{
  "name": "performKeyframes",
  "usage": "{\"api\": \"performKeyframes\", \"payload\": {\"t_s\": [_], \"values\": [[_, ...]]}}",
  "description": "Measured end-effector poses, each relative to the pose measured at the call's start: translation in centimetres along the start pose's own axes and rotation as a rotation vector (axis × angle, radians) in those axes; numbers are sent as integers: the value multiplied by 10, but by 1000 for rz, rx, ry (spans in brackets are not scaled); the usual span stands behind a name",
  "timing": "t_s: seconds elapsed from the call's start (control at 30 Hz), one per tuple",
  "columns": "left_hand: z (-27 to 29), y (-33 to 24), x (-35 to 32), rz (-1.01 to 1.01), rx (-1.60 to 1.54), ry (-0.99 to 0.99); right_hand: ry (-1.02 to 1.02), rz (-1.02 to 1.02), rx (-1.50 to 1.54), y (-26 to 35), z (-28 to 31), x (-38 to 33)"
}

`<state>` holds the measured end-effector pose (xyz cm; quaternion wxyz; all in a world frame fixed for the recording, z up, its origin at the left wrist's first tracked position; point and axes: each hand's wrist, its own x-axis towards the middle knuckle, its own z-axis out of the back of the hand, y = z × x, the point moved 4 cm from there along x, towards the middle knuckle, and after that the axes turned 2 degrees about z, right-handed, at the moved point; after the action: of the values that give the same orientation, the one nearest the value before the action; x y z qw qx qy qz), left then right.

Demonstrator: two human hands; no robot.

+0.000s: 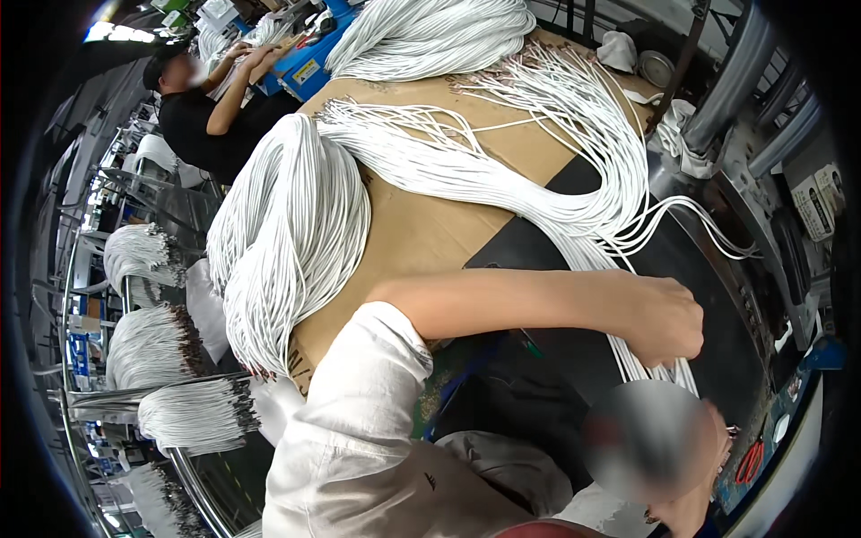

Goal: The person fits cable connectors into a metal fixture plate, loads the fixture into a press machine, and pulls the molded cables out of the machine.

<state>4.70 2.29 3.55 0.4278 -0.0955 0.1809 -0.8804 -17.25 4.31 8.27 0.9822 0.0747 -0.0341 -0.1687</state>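
A thick bundle of white cables [547, 211] sweeps across the table and narrows toward the lower right. My left hand [665, 321] lies across it in a fist, closed on the strands, which come out again below the fingers. Beyond that, a round blurred patch covers the strands. At the patch's right edge part of my right hand [704, 471] shows, near small reddish cable ends; its fingers are mostly hidden, so its grip cannot be made out.
Brown cardboard [430, 220] and a black mat [700, 296] cover the table. Another cable bundle [287, 224] hangs over the left edge; a coil [430, 36] lies at the back. Red-handled pliers [750, 462] lie lower right. A co-worker [202, 117] works at back left. Cable racks [193, 417] stand left.
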Motion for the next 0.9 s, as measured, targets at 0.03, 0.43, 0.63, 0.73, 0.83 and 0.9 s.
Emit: {"api": "performKeyframes", "payload": {"t_s": [0.03, 0.43, 0.63, 0.73, 0.83, 0.9], "values": [[5, 7, 1, 16, 9, -96, -3, 9, -11, -5, -2, 1], [0, 18, -10, -192, -112, -947, -78, -226, 831, -66, 5, 48], [15, 20, -13, -62, -585, -964, 433, -511, 473, -104, 44, 39], [-6, 6, 6, -235, 61, -731, 574, -120, 169, -121, 47, 24], [-1, 12, -10, -174, 12, -914, 247, 194, 472, -94, 14, 88], [8, 16, -10, -15, -273, -945, 310, -119, 669, -102, 6, 81]]}}
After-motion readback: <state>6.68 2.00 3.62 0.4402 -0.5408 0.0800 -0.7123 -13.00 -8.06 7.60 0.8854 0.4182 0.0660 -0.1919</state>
